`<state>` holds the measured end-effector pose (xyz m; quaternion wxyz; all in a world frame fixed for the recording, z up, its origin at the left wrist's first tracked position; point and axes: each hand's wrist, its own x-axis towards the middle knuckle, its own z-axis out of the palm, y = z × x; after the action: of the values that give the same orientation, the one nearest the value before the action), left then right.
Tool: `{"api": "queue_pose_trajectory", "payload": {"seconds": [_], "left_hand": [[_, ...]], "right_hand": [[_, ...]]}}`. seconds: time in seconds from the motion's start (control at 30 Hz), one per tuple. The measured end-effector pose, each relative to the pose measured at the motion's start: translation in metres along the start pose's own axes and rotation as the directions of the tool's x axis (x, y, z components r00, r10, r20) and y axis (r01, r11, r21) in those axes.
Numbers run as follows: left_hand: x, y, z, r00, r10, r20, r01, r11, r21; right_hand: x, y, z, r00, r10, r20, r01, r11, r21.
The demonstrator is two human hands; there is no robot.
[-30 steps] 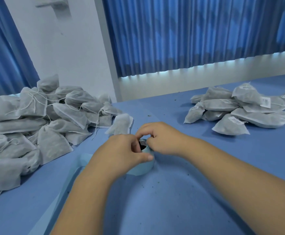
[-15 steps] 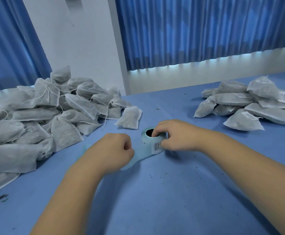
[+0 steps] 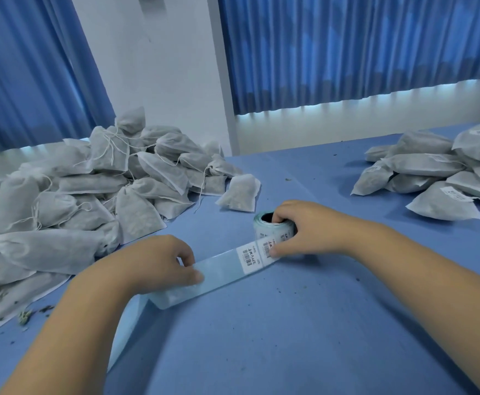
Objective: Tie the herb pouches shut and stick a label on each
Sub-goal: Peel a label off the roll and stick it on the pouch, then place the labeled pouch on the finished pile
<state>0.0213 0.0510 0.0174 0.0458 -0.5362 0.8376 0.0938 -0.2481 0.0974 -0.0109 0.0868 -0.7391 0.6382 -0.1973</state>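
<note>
A roll of labels [image 3: 271, 228] stands on the blue table in the middle. My right hand [image 3: 304, 229] grips the roll, one finger in its core and the thumb on the strip. A pale blue backing strip [image 3: 218, 273] runs from the roll toward the lower left, with white barcode labels [image 3: 250, 255] on it near the roll. My left hand [image 3: 159, 263] pinches the strip's free part. A large heap of unlabelled grey drawstring pouches [image 3: 76, 201] lies on the left. One single pouch [image 3: 240, 192] lies apart, just behind the roll.
A smaller pile of labelled pouches [image 3: 444, 172] lies at the right on the blue table [image 3: 290, 337]. Herb crumbs are scattered at the lower left [image 3: 25, 316]. Spent backing strip hangs down past my left forearm. Blue curtains and a white wall stand behind.
My hands have drawn apart: the left pulled the backing strip out to the lower left while the right kept the roll in place. Labels now show on the unrolled strip.
</note>
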Motion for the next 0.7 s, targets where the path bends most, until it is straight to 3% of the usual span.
{"api": "queue_pose_trajectory", "payload": {"seconds": [0.13,0.37,0.57,0.7], "left_hand": [[0.002,-0.007,0.002,0.999,-0.025,-0.041,0.027,0.998,0.054],[0.004,-0.011,-0.008,0.985,-0.17,-0.002,0.168,0.97,0.175],[0.019,0.006,0.002,0.978,-0.078,-0.195,0.061,0.994,-0.094],[0.03,0.02,0.011,0.947,-0.021,-0.322,-0.045,0.979,-0.198]], "right_hand": [[-0.001,0.001,0.0,0.999,0.014,0.04,-0.015,0.999,0.033],[0.002,0.0,-0.002,0.999,-0.014,-0.047,0.013,0.999,-0.031],[-0.003,-0.004,0.0,0.999,-0.015,-0.047,0.014,1.0,-0.027],[-0.002,-0.02,-0.003,0.986,-0.025,-0.162,0.026,1.0,0.005]]}}
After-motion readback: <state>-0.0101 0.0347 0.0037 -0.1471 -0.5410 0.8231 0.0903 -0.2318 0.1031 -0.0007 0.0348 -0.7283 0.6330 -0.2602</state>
